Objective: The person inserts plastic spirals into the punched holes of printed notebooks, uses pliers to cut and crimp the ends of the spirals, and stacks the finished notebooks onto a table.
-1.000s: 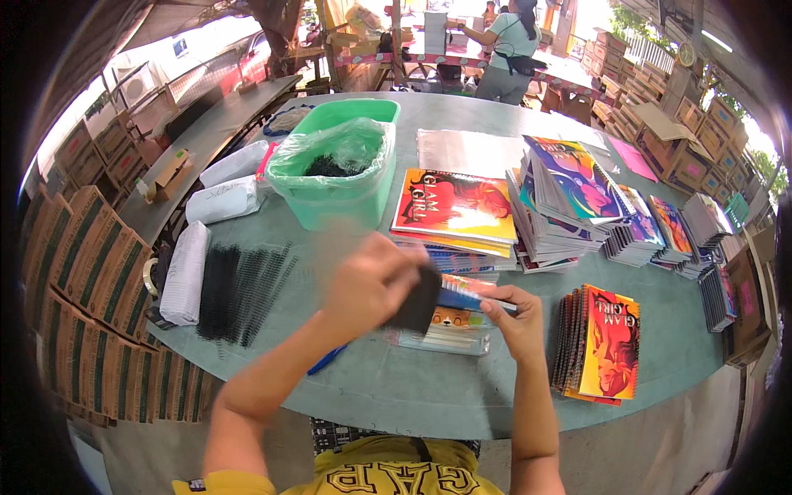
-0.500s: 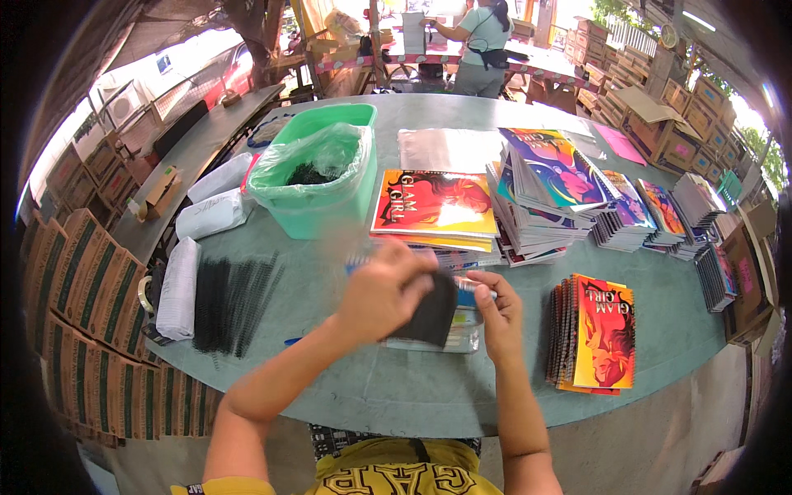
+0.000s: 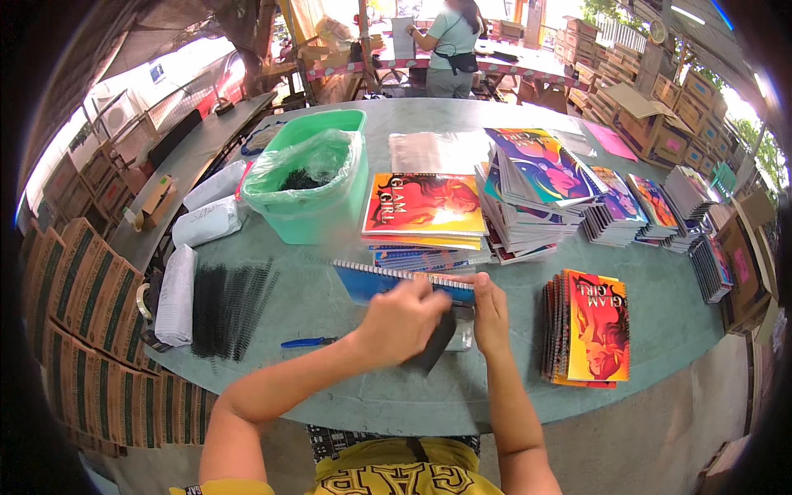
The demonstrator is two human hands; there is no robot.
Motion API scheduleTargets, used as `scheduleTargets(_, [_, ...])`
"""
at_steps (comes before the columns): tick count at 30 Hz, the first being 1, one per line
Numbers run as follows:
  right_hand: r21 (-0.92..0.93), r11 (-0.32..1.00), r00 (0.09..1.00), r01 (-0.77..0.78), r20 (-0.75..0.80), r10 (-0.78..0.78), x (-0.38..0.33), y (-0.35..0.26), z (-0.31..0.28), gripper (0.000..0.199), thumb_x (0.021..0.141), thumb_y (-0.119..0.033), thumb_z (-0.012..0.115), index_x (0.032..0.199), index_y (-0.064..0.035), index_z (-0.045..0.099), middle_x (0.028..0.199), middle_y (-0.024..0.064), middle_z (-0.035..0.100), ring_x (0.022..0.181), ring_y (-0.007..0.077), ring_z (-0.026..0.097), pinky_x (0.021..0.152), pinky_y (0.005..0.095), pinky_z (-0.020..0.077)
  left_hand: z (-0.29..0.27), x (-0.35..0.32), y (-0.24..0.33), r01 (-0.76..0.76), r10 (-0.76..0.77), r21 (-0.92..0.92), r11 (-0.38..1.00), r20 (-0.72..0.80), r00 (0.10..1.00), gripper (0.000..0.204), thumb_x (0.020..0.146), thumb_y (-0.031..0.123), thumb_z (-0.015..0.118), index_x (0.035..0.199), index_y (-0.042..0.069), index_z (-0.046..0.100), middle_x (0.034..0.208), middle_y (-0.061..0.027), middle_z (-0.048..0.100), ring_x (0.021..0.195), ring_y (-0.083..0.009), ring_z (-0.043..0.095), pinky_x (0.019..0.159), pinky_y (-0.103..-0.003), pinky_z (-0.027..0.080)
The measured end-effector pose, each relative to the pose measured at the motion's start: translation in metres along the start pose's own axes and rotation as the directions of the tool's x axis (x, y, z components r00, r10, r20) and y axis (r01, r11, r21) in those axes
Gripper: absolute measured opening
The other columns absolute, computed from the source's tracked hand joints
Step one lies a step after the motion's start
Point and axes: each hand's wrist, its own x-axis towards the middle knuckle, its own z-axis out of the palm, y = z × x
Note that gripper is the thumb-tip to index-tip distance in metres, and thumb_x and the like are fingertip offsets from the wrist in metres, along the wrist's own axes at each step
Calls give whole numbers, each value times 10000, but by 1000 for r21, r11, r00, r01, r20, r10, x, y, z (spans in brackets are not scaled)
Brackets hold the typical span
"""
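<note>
The left hand (image 3: 402, 320) is gripping a black cover (image 3: 435, 342). The right hand (image 3: 490, 309) (fingers curled) is pressing the blue notebook (image 3: 388, 285).

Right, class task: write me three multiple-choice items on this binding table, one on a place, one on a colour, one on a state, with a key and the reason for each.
1. Where do the loose black binding combs lie?
A. left of the hands
B. inside the tub
C. on the right-hand notebook stack

2. What colour is the plastic tub?
A. red
B. green
C. white

3. What is the left hand doing?
A. resting flat and empty on the table
B. gripping a dark flat piece
C. holding the blue-handled tool

Key: 1 A, the combs are spread on the table to the left of both hands. 2 B, its wall and rim are pale green. 3 B, its fingers close on a dark flat piece, while the right hand steadies the spiral-edged notebook.
</note>
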Motion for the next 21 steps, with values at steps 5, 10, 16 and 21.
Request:
scheduleTargets(5, [-19, 1000, 1000, -20, 16, 20, 1, 1, -7, 570, 978, -456, 343, 982, 37, 629, 908, 68, 642, 826, 117, 570, 763, 247, 434, -25, 33, 8, 56, -57, -16, 998, -495, 867, 247, 697, 77, 703, 933, 92, 634, 857, -115, 560, 747, -312, 580, 676, -398, 497])
scheduleTargets(10, [3, 1000, 991, 31, 128, -32, 2, -5, -6, 409, 960, -338, 464, 1007, 35, 627, 969, 71, 639, 903, 124, 563, 833, 251, 429, 41, -25, 14, 93, -103, 44, 995, 410, 906, 237, 795, 187, 631, 996, 63, 609, 942, -137, 556, 846, -332, 588, 705, -439, 497])
scheduleTargets(16, [78, 982, 978, 174, 100, -182, 2, 4, -8, 192, 838, -13, 604, 1027, 18, 619, 1056, 99, 627, 970, 157, 581, 876, 282, 440, 34, -24, 9, -118, 118, -5, 993, 0, 993, 278, 791, 232, 647, 1003, 54, 621, 975, -152, 559, 859, -309, 584, 703, -406, 480])
scheduleTargets(21, [120, 986, 983, 119, 124, -134, 1, -1, -12, 266, 802, 25, 626, 1067, 19, 603, 1050, 100, 634, 992, 138, 573, 855, 269, 454, -7, 17, -15, -123, 108, 407, 905, 59, 992, 210, 743, 187, 681, 887, 41, 632, 912, -115, 581, 838, -265, 562, 723, -377, 428])
